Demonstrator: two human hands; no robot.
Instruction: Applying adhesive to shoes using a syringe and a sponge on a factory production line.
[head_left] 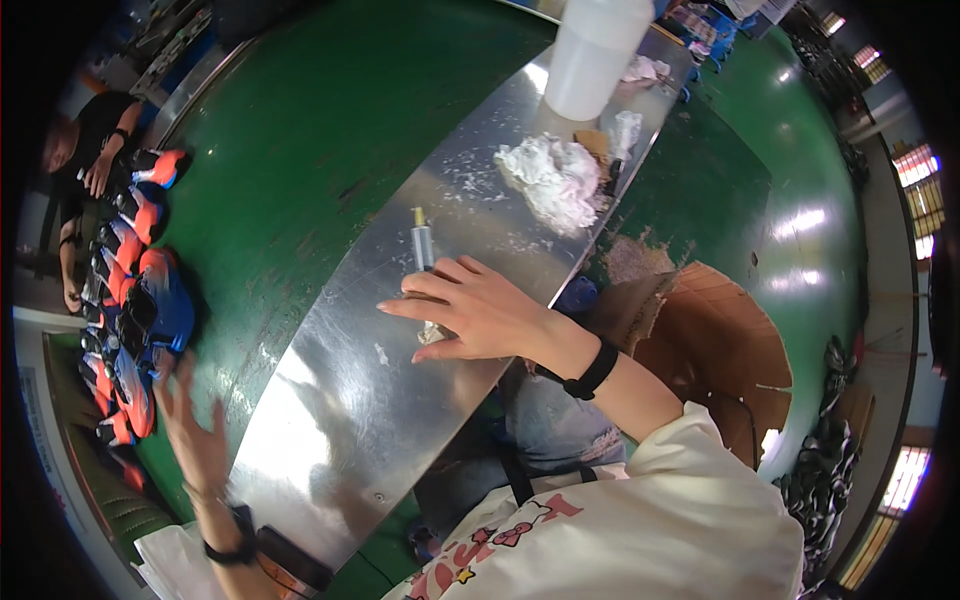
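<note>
On the shiny metal desk (330,400), head view: one right hand (480,312), fingers spread and curled loosely over the lower end of one grey syringe-like applicator (422,245); whether they grip it I cannot tell. The applicator lies at the desk's middle, tip pointing far. One left hand (195,430), blurred, fingers open and holding nothing, hovers at the desk's near left edge beside one heap of orange-and-blue shoes (135,300), too tangled to count. One wad of white material (552,180) lies farther along, one translucent white container (595,55) beyond it. One open cardboard box (725,350) stands to the right.

Risks, judged: the applicator may roll on the smooth metal under a loose hold; the moving left hand could knock shoes off the heap.
</note>
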